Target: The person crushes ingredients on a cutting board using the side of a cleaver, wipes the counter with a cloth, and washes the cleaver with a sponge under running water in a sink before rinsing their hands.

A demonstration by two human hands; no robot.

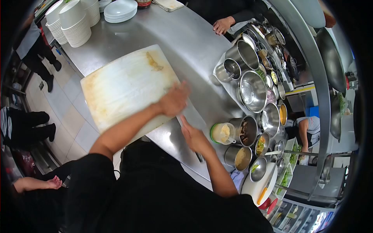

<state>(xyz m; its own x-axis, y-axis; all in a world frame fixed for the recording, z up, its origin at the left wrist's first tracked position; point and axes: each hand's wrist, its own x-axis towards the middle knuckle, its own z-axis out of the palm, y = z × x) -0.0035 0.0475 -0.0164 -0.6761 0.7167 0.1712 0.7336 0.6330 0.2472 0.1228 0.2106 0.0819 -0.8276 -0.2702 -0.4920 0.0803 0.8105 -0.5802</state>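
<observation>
A thick white cutting board [120, 85] with yellowish stains lies on the steel counter, a small strip of pale brown food [154, 62] near its far right corner. My left hand [175, 100] is over the board's right edge, its fingers smeared by motion. Just beside it, off the board, my right hand [195, 138] is closed round a knife [200, 157]. The dark handle end shows below that hand; the blade is blurred and hard to make out by the board's edge. Nearest on the right is a plastic tub [222, 133] of pale chopped food.
Metal pots [243, 54] and bowls [254, 91] crowd the right side. An orange-handled knife [262, 196] lies on a white board there. Stacked white bowls [74, 27] and plates [120, 11] stand at the far left. A co-worker's hand [223, 25] rests across the counter; other people stand left and right.
</observation>
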